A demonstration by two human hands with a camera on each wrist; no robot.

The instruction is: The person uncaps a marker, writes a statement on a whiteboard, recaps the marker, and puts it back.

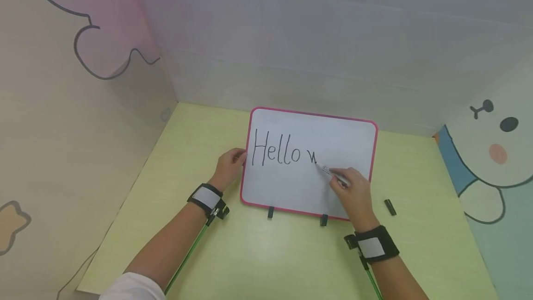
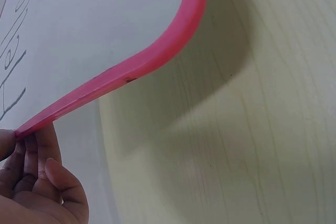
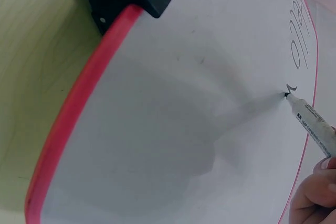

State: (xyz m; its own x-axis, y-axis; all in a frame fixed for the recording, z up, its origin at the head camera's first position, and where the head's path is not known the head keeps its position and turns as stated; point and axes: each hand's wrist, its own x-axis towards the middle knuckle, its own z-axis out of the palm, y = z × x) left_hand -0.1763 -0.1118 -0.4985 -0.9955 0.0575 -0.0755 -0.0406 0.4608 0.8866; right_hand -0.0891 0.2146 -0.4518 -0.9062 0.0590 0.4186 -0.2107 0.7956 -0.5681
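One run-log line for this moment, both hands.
left hand: grips whiteboard edge; right hand: holds marker, tip on whiteboard; black cap: on table

A pale yellow-green table (image 1: 250, 253); a pink-framed whiteboard (image 1: 287, 186) stands on it; a black cap (image 1: 390, 207) lies to the right.

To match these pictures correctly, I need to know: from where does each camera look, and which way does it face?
Head: worn on the head, facing forward and down at the whiteboard; left hand, right hand and forearms show.
Left wrist: on that wrist, facing the whiteboard's pink frame and the table below; left hand at lower left.
Right wrist: on that wrist, facing across the whiteboard toward the marker; right hand at lower right.
Shared: the head and right-wrist views both show the marker.
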